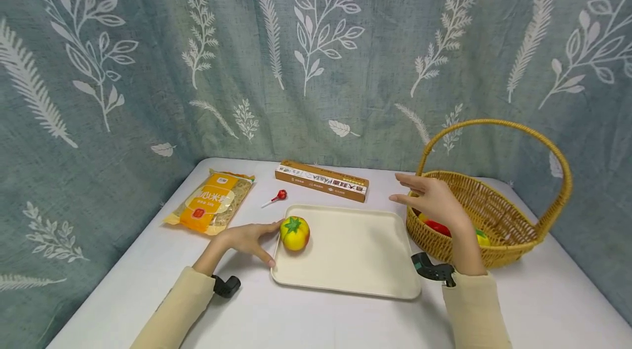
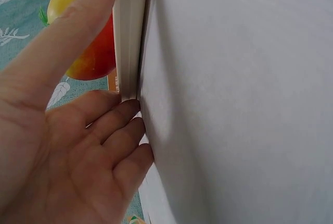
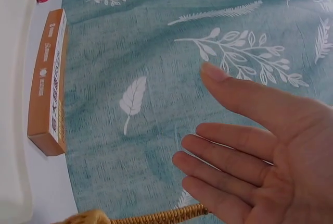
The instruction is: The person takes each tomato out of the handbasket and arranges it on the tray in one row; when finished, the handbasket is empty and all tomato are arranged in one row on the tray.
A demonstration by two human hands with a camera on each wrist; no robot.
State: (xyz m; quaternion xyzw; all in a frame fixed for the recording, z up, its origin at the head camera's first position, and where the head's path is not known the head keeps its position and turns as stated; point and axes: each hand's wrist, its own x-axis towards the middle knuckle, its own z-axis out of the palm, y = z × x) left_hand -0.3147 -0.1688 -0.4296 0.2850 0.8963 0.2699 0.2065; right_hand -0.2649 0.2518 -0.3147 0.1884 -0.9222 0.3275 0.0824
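My left hand [image 1: 247, 240] is at the left edge of the cream tray [image 1: 355, 250], thumb and fingers spread apart along its rim. In the left wrist view the fingertips are right at the tray's rim [image 2: 129, 41], with nothing gripped. Just inside that edge sits a yellow-and-red tomato-like fruit [image 1: 295, 234] with a green star-shaped top. My right hand [image 1: 436, 200] is raised between the tray and the wicker basket [image 1: 498, 195], fingers extended and holding nothing. The right wrist view shows its palm and separated thumb.
Behind the tray lie a brown pasta box [image 1: 321, 180] and a red lollipop [image 1: 281, 194]. An orange-labelled bag of grain [image 1: 212, 202] is at the back left. The basket's tall handle [image 1: 563, 173] arches up; red and yellow-green items [image 1: 439, 227] lie inside it.
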